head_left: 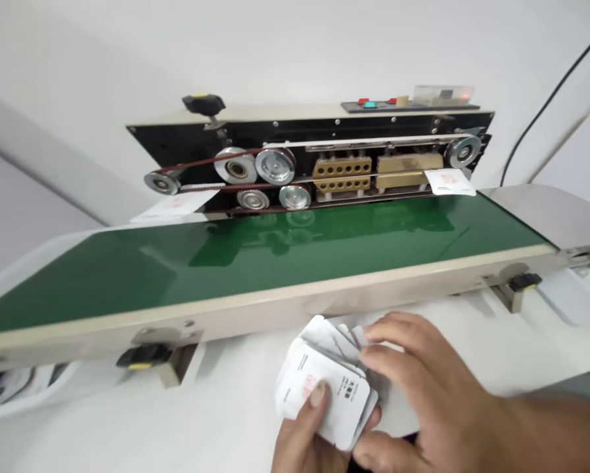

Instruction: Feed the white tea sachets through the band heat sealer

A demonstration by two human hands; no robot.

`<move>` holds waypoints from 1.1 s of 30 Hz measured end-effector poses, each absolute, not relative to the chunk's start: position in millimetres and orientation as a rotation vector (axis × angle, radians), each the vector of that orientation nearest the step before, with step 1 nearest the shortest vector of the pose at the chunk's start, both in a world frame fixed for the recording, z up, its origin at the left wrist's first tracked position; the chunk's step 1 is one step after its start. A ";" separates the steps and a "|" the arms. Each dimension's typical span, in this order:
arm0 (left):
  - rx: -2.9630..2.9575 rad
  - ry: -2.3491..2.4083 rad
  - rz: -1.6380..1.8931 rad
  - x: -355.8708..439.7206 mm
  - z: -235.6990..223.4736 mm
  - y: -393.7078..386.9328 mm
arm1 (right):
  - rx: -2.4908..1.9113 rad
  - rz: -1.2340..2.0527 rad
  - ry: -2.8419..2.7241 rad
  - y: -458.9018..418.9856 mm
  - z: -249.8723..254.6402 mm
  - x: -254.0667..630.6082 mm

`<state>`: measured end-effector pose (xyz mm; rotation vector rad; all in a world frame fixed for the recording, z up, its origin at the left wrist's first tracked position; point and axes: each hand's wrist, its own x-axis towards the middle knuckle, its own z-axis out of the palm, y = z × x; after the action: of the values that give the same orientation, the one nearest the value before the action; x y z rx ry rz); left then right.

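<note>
You have a thick stack of white printed sachets with red and black lettering (324, 387) in your hands, just in front of the conveyor and above the white tabletop (127, 430). Your left hand (302, 440) cradles the stack from below, shut around it, with the thumb pressed on the top sachet. Your right hand (413, 384) comes in from the side, half open with its fingers spread and curved, their tips at the stack's far edge; you can't tell whether it is gripping or only touching.

Beyond your hands runs a green conveyor belt (255, 266) in a beige metal frame (191, 315). Behind the belt stands a band sealer with a black panel (177, 141), silver pulleys (275, 165) and brass-coloured blocks (341, 176). One white sachet (450, 182) sits at its right end, another (174, 205) at its left. At the lower left edge, a white container (23, 394) holds printed items, too cut off to identify.
</note>
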<state>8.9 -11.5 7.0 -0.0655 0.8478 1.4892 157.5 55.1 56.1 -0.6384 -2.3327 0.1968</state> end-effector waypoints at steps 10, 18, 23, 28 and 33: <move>0.214 0.608 1.478 1.3 -10.3 -9.6 | -0.872 0.361 -2.243 47.0 0.3 117.1; 0.119 0.482 1.540 3.7 -9.3 -10.1 | -0.858 0.627 -2.206 52.1 6.2 128.0; -0.081 0.614 1.553 3.9 2.3 -9.8 | -0.899 0.498 -2.178 47.7 13.0 122.5; -0.044 0.669 1.545 4.4 0.9 -10.5 | -0.923 0.435 -2.256 43.1 14.9 115.1; -0.075 0.661 1.560 6.4 -2.3 -13.4 | -0.900 0.356 -2.110 39.3 12.1 109.2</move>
<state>6.4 -13.4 -2.3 -0.0751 0.6610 1.5601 109.2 39.3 12.1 -0.9001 -2.1101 0.3560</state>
